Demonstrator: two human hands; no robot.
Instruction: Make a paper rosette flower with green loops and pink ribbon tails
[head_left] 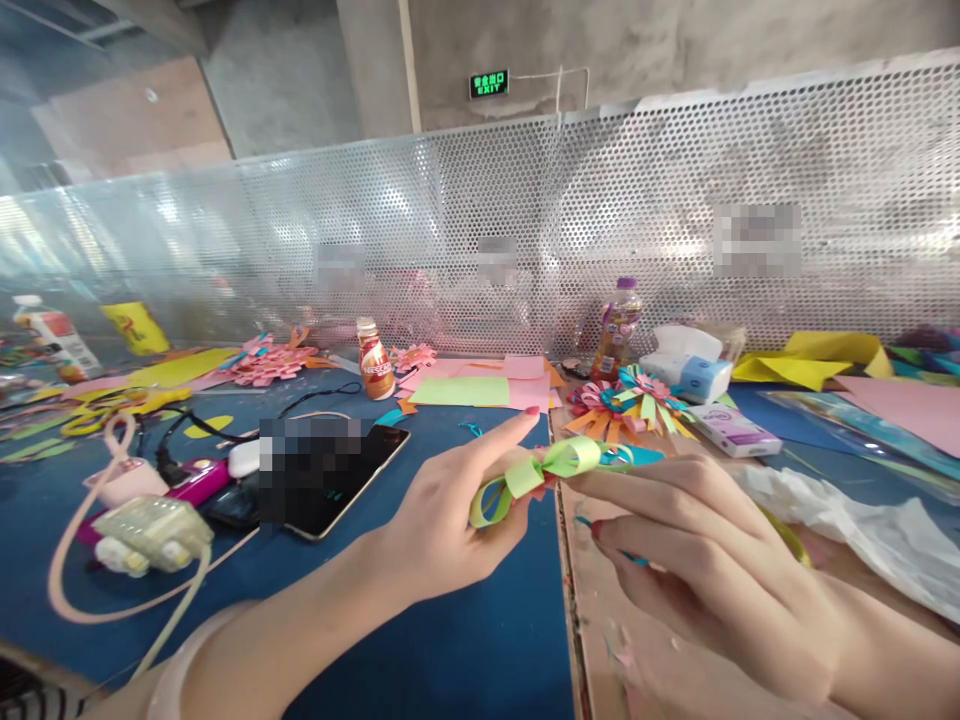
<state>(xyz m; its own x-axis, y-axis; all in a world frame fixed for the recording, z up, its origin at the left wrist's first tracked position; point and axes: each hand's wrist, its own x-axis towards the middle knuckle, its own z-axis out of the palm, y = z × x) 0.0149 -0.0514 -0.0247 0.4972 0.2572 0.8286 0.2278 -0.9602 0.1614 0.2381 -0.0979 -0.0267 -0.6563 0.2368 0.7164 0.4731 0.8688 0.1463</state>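
Note:
Both of my hands meet over the table's middle and hold a small piece of looped green paper strips [541,470]. My left hand [450,510] pinches the left loops between thumb and fingers, with the index finger stretched out. My right hand [697,540] grips the right end of the same piece, fingers pressed together. A finished flower of coloured paper strips [626,400] lies just behind the hands.
A phone [330,480], a pink device [195,482] and cables lie at left on the blue table [420,650]. Two bottles [375,358] [617,330], a tissue pack [690,365], coloured paper sheets [480,388] and a perforated metal screen [525,230] stand behind. Crumpled white plastic [862,530] lies at right.

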